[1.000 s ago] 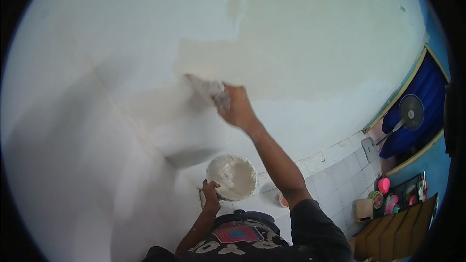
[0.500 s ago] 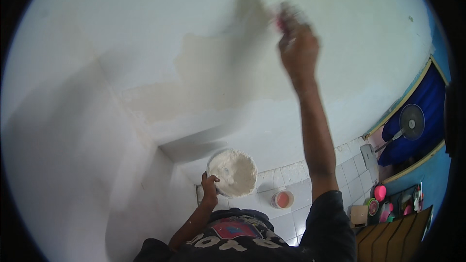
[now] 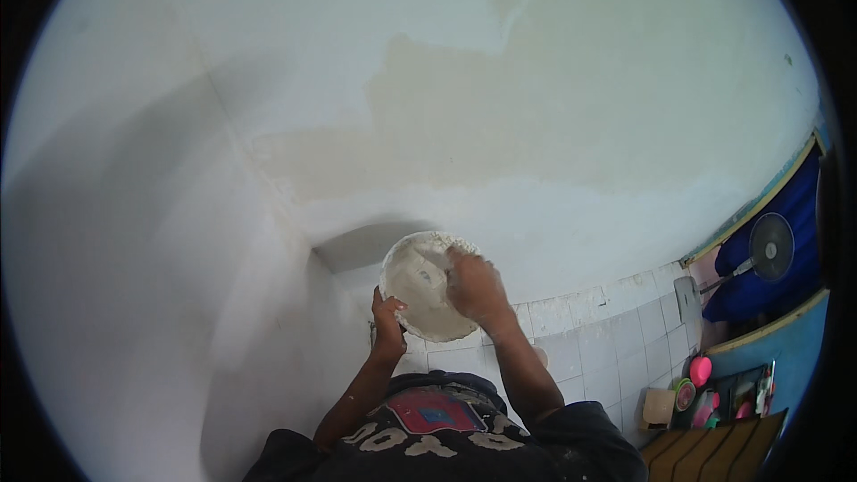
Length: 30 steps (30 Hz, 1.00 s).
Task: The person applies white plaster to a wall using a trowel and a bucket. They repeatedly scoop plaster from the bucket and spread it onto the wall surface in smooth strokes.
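Right hand point(image 3: 478, 290) now down at the white tub point(image 3: 436, 336)

Has paste point(image 3: 420, 311) in the bucket point(image 3: 386, 278), left hand point(image 3: 388, 326) at its eight o'clock rim, right hand point(image 3: 476, 287) over its three o'clock side. From there, has front wall point(image 3: 553, 107) at twelve, side wall point(image 3: 134, 259) at nine, fan point(image 3: 771, 246) before curtain point(image 3: 802, 205) at three, box point(image 3: 659, 408) at four.

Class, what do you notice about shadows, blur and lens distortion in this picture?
Head view: the right hand is motion-blurred, the left hand clearer; head view: a broad, soft shadow spreads over the left wall, and another lies up-left of the bucket; head view: the yellow trim bows, and black borders the fisheye image.
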Available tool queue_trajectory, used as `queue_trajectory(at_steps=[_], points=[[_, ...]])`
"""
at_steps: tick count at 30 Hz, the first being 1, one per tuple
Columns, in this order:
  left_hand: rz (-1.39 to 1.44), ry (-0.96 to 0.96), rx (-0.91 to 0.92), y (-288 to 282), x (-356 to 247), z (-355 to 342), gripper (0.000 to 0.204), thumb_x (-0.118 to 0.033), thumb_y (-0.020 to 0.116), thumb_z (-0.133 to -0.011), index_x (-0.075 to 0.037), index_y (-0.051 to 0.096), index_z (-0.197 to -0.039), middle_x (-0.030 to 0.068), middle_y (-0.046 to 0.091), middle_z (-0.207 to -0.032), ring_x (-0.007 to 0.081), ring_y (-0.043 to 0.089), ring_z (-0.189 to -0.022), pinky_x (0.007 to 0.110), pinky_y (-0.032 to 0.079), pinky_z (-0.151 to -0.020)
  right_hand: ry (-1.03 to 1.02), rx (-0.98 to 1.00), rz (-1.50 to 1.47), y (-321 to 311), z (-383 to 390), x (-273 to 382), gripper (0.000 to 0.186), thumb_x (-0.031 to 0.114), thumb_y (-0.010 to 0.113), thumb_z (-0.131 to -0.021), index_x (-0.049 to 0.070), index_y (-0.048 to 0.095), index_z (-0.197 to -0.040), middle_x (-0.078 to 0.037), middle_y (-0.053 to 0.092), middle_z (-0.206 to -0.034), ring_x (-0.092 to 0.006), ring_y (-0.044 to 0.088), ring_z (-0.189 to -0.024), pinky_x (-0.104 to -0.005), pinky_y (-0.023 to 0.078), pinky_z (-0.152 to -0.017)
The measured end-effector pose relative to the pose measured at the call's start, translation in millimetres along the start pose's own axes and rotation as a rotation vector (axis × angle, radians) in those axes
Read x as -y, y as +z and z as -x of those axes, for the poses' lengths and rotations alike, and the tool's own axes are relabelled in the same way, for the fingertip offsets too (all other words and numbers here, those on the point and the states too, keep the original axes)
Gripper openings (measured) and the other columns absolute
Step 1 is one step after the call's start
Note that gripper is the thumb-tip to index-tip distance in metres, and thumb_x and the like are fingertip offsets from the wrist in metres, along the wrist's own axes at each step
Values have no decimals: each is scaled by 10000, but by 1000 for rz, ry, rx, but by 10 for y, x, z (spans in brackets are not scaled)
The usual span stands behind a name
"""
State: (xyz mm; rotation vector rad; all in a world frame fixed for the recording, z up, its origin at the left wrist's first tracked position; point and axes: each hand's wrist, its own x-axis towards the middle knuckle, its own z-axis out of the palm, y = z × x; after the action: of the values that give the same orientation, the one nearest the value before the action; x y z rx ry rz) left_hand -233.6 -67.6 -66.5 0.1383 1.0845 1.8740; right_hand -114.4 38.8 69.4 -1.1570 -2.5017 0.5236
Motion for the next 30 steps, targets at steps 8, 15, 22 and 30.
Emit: queue_trajectory(at_steps=[8,15,22,30], points=[[1,-20,-35,202,-209,65,601,-140,522,-691,-59,467,-1283,130,571,-1122,282,604,-1024,386,539,-858,-177,243,-96,-134,56,-30,255,77,602,-798,-17,614,-1034,-265,670,-898,-437,662,-870,-522,523,-795],[74,-13,-9,203,-236,38,652,-124,511,-663,-63,451,-1309,131,564,-1160,296,596,-1045,385,545,-845,-367,-371,-377,-1482,-408,287,258,-25,567,-863,-62,589,-1118,-264,644,-844,-432,642,-738,-480,520,-658],[6,-59,6,91,-89,-68,646,-129,517,-646,-67,458,-1287,117,558,-1131,279,578,-1042,381,557,-793,-607,-971,357,-2079,-1444,680,562,-15,576,-784,-43,511,-1342,-233,636,-1167,-385,626,-1051,-460,506,-922],[-30,-46,-33,229,-320,103,560,-130,527,-655,-82,472,-1211,114,546,-1091,280,593,-947,421,571,-760,-523,-641,360,-1763,-1387,413,708,35,637,-719,-24,458,-1402,-226,641,-1095,-387,620,-1042,-470,471,-975]])
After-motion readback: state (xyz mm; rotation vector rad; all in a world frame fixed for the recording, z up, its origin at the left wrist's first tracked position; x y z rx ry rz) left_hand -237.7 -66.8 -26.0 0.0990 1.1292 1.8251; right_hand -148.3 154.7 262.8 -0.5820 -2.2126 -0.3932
